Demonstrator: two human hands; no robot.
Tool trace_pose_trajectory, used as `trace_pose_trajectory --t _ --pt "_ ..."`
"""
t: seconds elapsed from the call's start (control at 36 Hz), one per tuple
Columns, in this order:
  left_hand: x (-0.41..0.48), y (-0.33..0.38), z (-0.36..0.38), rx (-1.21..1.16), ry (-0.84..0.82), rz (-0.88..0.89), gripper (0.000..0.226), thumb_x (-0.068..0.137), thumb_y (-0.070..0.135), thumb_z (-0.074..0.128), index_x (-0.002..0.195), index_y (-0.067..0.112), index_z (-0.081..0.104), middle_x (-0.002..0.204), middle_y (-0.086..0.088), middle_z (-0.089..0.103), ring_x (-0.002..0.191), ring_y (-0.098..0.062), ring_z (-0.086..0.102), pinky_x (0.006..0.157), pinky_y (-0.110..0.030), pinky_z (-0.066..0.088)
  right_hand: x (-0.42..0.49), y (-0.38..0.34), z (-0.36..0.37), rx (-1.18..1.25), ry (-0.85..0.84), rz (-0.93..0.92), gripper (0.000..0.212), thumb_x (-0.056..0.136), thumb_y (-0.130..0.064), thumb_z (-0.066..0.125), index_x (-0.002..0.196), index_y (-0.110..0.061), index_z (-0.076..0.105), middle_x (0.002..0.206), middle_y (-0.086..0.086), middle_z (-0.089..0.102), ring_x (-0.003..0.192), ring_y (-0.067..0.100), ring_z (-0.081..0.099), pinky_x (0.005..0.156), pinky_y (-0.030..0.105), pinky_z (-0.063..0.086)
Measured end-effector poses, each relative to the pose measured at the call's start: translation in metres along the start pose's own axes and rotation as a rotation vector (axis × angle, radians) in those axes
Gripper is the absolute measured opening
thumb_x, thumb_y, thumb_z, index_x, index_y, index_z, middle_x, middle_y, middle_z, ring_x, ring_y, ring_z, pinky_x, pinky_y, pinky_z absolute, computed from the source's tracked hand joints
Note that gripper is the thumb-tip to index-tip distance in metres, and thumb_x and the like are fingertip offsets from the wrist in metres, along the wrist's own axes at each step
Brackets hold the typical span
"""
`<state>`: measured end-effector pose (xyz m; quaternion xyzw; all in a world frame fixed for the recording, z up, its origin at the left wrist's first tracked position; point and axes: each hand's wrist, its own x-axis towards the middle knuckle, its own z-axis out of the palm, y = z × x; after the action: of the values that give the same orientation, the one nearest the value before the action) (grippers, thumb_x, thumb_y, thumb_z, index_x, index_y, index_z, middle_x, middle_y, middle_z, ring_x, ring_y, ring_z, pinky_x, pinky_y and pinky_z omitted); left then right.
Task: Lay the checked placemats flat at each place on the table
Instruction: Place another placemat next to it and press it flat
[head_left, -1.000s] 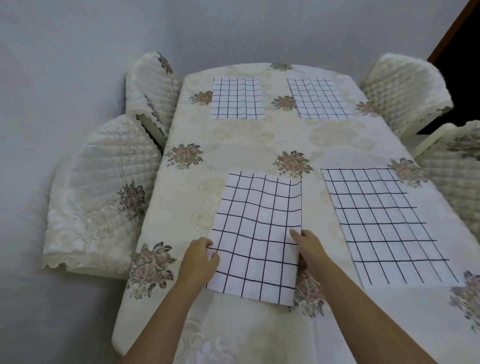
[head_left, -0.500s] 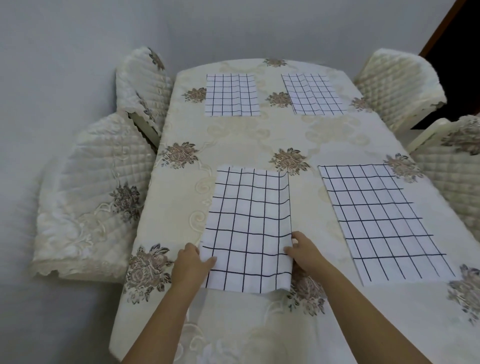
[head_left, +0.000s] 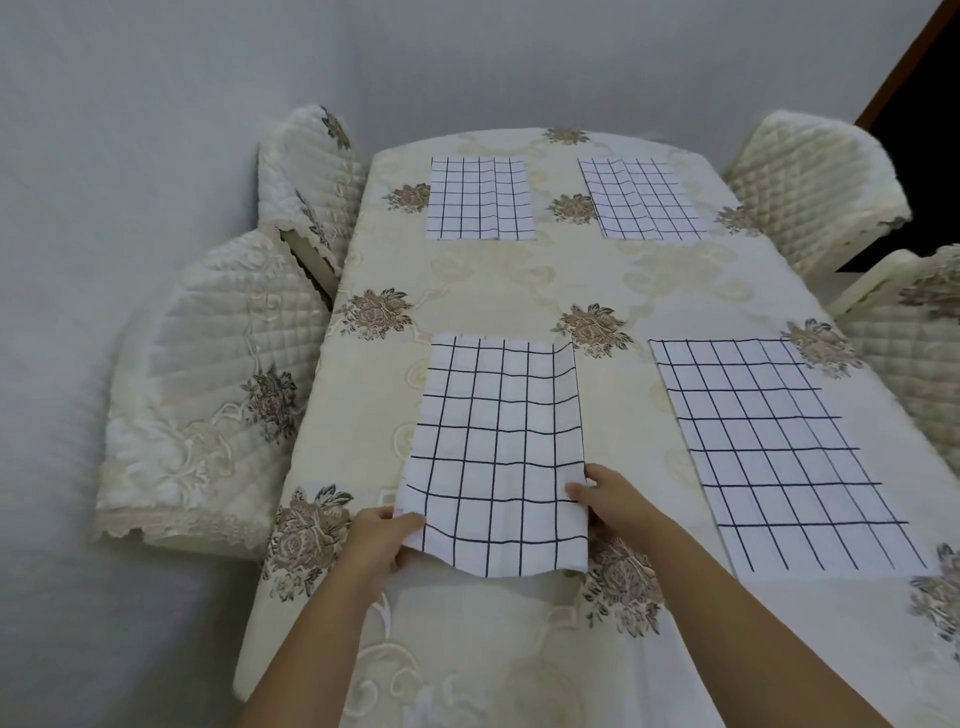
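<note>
Several white placemats with dark checks lie on the cream floral table (head_left: 519, 280). The near-left placemat (head_left: 498, 447) is between my hands, its near edge slightly wavy and lifted. My left hand (head_left: 376, 538) pinches its near-left corner. My right hand (head_left: 605, 493) pinches its right edge near the front. The near-right placemat (head_left: 779, 452) lies flat. Two more lie flat at the far end, the far-left placemat (head_left: 479, 200) and the far-right placemat (head_left: 641, 200).
Quilted cream chairs stand on both sides: two on the left (head_left: 208, 384) (head_left: 306, 176), two on the right (head_left: 815, 182) (head_left: 914, 332). A grey wall runs behind, and a dark doorway (head_left: 930, 104) shows at the top right.
Both hands have pulled the near-left placemat toward me and turned it straighter, so it sits squarer to the table edge. The other placemats have not moved.
</note>
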<state>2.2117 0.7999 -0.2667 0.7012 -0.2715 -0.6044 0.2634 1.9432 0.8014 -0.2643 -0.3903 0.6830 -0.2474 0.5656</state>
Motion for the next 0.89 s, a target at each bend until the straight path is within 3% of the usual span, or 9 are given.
trace_pose_trajectory --t 0.11,0.19,0.28,0.39,0.53,0.61,0.72,0.89 --pt "0.002 -0.003 -0.002 0.050 -0.040 0.021 0.008 0.084 -0.003 0.059 0.084 0.004 0.064 0.080 -0.012 0.066 0.069 -0.025 0.063 0.054 -0.026 0.050 -0.007 0.004 -0.004 0.097 0.031 0.084 0.012 0.091 -0.017 0.058 0.088 -0.005 0.058 0.084 0.012 0.065 0.068 0.023 0.062 0.058 0.029 0.051" --pt "0.002 -0.004 -0.002 0.095 -0.030 0.064 0.005 0.086 0.001 0.060 0.087 0.001 0.065 0.084 -0.015 0.067 0.070 -0.024 0.063 0.053 -0.026 0.049 -0.012 0.008 -0.008 0.084 -0.022 0.120 0.014 0.089 -0.014 0.061 0.084 -0.001 0.060 0.078 0.013 0.066 0.064 0.025 0.060 0.058 0.032 0.049" --pt "0.003 -0.006 -0.002 0.147 -0.012 0.111 0.012 0.087 0.005 0.061 0.076 0.004 0.065 0.076 -0.012 0.066 0.065 -0.023 0.060 0.050 -0.023 0.046 -0.012 0.011 -0.010 0.095 0.019 0.127 0.014 0.090 -0.010 0.059 0.081 0.001 0.057 0.076 0.016 0.063 0.061 0.026 0.058 0.051 0.028 0.050" --pt "0.001 -0.007 -0.003 0.223 -0.010 0.135 0.014 0.087 0.012 0.063 0.077 0.003 0.065 0.070 -0.012 0.060 0.060 -0.020 0.050 0.046 -0.020 0.035 -0.005 0.017 -0.007 0.112 0.176 0.115 0.025 0.091 -0.008 0.056 0.067 -0.004 0.050 0.070 0.015 0.055 0.063 0.025 0.053 0.056 0.032 0.047" --pt "-0.004 -0.009 -0.006 0.274 -0.142 0.018 0.019 0.087 0.017 0.064 0.074 0.003 0.061 0.063 -0.010 0.067 0.047 -0.019 0.064 0.047 -0.022 0.035 -0.002 0.019 -0.003 -0.006 0.302 0.100 0.028 0.093 -0.017 0.052 0.073 0.004 0.054 0.074 0.013 0.052 0.071 0.023 0.049 0.068 0.040 0.046" --pt "0.000 -0.012 -0.011 0.279 -0.129 0.009 0.020 0.090 0.015 0.060 0.077 0.000 0.057 0.068 -0.013 0.059 0.044 -0.018 0.051 0.043 -0.021 0.031 -0.006 0.017 -0.002 0.029 0.283 0.134 0.032 0.094 -0.027 0.051 0.073 -0.003 0.056 0.078 0.016 0.061 0.074 0.028 0.057 0.077 0.047 0.053" --pt "0.008 -0.015 -0.020 0.272 -0.043 0.065 0.016 0.087 0.006 0.060 0.073 0.002 0.061 0.059 -0.010 0.057 0.040 -0.014 0.045 0.045 -0.021 0.028 -0.017 0.012 -0.003 0.010 0.142 0.146 0.029 0.089 -0.026 0.062 0.073 -0.003 0.055 0.076 0.015 0.060 0.066 0.027 0.058 0.056 0.031 0.049" --pt "0.014 -0.018 -0.019 0.395 0.004 0.138 0.029 0.086 0.015 0.064 0.061 0.004 0.055 0.064 -0.012 0.051 0.056 -0.017 0.040 0.053 -0.027 0.027 -0.018 0.016 -0.005 -0.071 0.103 0.134 0.041 0.085 -0.010 0.064 0.053 -0.011 0.040 0.055 0.004 0.050 0.054 0.020 0.051 0.050 0.027 0.043"
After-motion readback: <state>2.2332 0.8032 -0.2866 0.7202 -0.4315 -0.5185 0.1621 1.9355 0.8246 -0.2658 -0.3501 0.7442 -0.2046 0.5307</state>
